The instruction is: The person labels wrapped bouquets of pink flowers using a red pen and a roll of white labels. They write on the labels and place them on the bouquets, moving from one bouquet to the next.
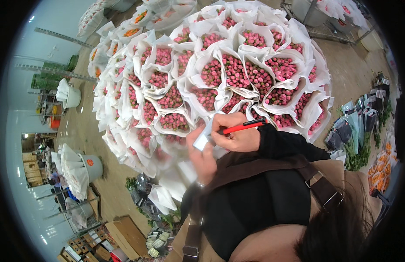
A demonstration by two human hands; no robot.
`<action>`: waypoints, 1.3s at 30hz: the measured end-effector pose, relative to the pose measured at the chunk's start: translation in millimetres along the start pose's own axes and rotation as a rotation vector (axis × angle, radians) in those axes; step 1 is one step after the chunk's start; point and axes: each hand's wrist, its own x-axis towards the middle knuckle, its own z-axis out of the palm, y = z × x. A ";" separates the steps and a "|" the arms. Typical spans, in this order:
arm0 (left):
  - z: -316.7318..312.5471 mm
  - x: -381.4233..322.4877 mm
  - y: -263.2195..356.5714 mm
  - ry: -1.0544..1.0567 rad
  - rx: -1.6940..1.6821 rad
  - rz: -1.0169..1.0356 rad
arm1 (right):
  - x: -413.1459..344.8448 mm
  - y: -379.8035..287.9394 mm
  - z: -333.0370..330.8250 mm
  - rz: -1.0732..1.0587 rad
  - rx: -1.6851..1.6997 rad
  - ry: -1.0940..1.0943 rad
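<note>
My right hand (pixel 237 132) grips a red pen (pixel 243 127) with a black clip, its tip end hidden by my fingers. Between the fingers of my left hand (pixel 204 159) is a small white paper pad or card (pixel 203 140); my right hand rests against its edge. Any writing on it is too small to tell. Just beyond both hands spreads a large mass of pink flower-bud bunches (pixel 235 70), each wrapped in a white paper sleeve (pixel 196 64). The nearest sleeves lie directly behind and under my hands.
Orange flower bunches (pixel 132 32) stand at the far left. White buckets (pixel 92 166) with wrapped bunches line the left side. Cardboard boxes (pixel 128 235) lie at lower left. On the right floor are dark-wrapped bunches (pixel 341 131) and orange flowers (pixel 382 168). A metal rack (pixel 333 36) stands upper right.
</note>
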 end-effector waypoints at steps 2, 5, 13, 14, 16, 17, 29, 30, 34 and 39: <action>3.0 1.7 -1.9 0.013 -0.031 -0.011 | -0.1 0.4 -2.7 0.079 0.026 -0.041; 5.8 4.0 -1.3 0.018 -0.044 -0.047 | -0.1 1.4 -4.9 0.069 0.048 -0.026; 9.3 8.9 -3.7 0.021 0.012 -0.031 | 2.3 9.3 -4.9 0.015 -0.009 0.036; 8.8 8.9 -4.2 0.020 0.023 -0.030 | 2.9 9.6 -5.5 -0.011 -0.040 0.043; 8.3 9.5 -5.1 0.010 0.009 -0.029 | 3.3 9.4 -8.1 -0.013 -0.031 0.036; 8.1 9.9 -5.2 0.003 -0.005 -0.023 | 3.2 9.2 -9.6 -0.012 -0.029 0.034; 8.0 11.5 0.5 -0.020 0.059 0.031 | 3.3 12.9 -7.9 0.066 0.007 0.035; 7.8 11.2 0.4 -0.018 0.056 0.029 | 2.9 12.9 -8.4 0.101 0.044 0.023; 6.6 11.0 0.5 -0.005 0.034 0.005 | 2.2 11.7 -11.1 0.076 -0.018 0.005; 8.1 9.8 2.9 -0.004 0.078 0.005 | 4.5 12.0 -10.5 0.033 -0.043 0.051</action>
